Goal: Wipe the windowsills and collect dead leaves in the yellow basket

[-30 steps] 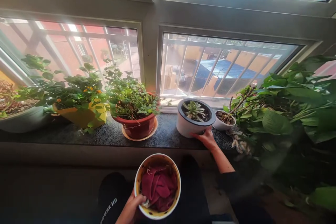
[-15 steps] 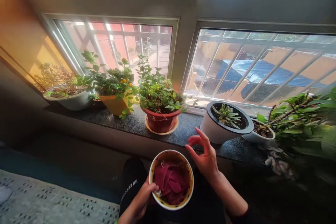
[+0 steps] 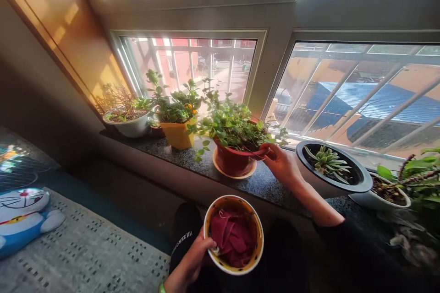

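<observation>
The right hand (image 3: 283, 165) pinches the right rim of the red pot (image 3: 232, 160), which stands in a saucer (image 3: 240, 176) on the sill (image 3: 265, 187), right of the yellow pot (image 3: 177, 136); a one-sided tug could tip it toward the near edge. The left hand (image 3: 193, 254), thumb over the lip, grips the tub (image 3: 260, 234) (maroon cloth (image 3: 235, 240) bunched inside), which could tilt if attention goes to the pot.
</observation>
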Demonstrator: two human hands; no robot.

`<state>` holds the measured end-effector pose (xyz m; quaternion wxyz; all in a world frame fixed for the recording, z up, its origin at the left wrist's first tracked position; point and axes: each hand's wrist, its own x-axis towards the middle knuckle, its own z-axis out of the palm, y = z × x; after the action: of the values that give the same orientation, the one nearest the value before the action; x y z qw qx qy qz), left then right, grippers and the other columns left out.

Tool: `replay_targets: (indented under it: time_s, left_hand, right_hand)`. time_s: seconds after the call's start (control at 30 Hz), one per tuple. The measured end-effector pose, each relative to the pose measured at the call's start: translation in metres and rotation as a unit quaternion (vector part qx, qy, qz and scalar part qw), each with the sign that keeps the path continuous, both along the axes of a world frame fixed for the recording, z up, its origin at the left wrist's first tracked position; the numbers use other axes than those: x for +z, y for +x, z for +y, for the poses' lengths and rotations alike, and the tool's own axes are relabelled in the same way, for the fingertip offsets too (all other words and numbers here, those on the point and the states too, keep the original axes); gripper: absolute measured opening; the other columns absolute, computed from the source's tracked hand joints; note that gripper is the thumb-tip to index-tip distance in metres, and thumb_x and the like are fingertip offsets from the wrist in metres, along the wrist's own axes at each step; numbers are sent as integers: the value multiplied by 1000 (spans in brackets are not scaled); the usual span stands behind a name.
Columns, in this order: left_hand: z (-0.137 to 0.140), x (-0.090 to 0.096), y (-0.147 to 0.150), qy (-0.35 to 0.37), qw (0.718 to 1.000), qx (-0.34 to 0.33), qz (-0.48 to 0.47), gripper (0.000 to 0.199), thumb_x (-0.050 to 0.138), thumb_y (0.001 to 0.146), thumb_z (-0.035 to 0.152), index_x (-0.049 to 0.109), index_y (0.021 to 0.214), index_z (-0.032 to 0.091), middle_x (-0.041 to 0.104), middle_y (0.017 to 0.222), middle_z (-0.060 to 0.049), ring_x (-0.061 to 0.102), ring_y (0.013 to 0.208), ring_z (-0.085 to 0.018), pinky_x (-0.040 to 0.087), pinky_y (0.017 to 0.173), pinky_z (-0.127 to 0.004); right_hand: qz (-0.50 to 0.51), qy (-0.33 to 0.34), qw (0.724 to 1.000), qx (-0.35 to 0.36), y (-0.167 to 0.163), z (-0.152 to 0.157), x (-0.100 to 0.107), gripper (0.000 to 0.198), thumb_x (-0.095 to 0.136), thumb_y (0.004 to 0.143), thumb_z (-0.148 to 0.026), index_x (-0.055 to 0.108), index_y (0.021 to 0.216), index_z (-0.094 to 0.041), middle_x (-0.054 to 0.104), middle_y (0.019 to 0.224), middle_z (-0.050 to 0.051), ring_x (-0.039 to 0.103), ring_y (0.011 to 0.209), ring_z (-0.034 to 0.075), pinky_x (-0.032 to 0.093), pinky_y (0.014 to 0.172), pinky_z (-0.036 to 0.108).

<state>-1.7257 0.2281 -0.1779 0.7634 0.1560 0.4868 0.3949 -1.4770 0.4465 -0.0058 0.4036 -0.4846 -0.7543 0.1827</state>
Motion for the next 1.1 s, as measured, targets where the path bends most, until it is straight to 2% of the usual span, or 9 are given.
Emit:
replay_targets:
  time_s: [0.2,0.43,0.57,0.63,0.73,0.83,0.93,1.03,1.1]
  left_hand:
    - [0,-5,-6,-7,1000,19,-6,83,64,60,21,46,140,19,68,90,-4,66,78,-25,52,75,-37]
    - [3,-10,-12,5,999,42,3,85,61,60,20,46,144,19,66,84,-3,63,73,-22,52,68,-34]
    - [8,-13,-12,8,998,59,-2,87,59,58,21,49,144,20,66,86,-4,62,73,-22,52,67,-34]
    - [10,-14,-11,5,998,64,4,87,60,57,21,49,143,21,66,88,-5,62,74,-22,52,67,-33]
    - [13,-13,-13,7,997,69,19,87,60,57,21,50,143,22,66,89,-5,62,76,-22,51,65,-32]
    - [13,-11,-15,17,997,79,21,87,60,57,21,50,143,22,67,92,-6,61,76,-22,51,65,-32]
    - [10,-13,-16,13,995,95,13,85,60,57,21,51,141,21,67,93,-7,62,77,-23,51,65,-33]
    - [6,-21,-18,9,993,115,-23,78,63,58,19,54,136,22,65,87,-4,61,74,-21,49,66,-32]
    - [6,-29,-20,15,991,119,-59,70,65,59,16,59,128,20,64,80,-1,60,71,-19,48,67,-30]
  right_hand:
    - [32,-71,997,23,56,12,-3,36,71,79,-51,72,105,-26,79,89,6,75,85,30,59,78,44]
    - [7,-87,993,-81,63,-22,-1,50,69,72,-74,68,109,-40,77,84,9,74,70,40,57,71,60]
    - [1,4,979,-202,39,-79,-8,74,62,70,-80,52,136,-49,73,75,7,70,59,42,53,59,67]
    - [-5,87,962,-260,19,-107,-22,49,59,81,-70,60,125,-48,65,63,4,65,51,38,53,53,63]
    - [-16,56,998,0,-26,-124,-47,16,65,88,-47,67,103,-42,69,67,-1,67,49,25,58,47,44]
    - [-14,-10,986,164,-94,-101,-61,36,66,90,-37,64,126,-35,73,115,5,75,93,25,66,71,41]
    - [34,-29,985,167,-175,-42,-63,73,77,81,-44,48,147,-33,41,159,10,43,145,36,48,110,60]
    - [144,-52,982,108,-245,29,-63,116,88,65,-53,26,158,-23,26,165,17,20,155,39,23,123,65]
    - [200,-65,971,114,-278,69,-64,122,90,60,-55,24,157,-20,31,162,20,19,154,38,21,124,61]
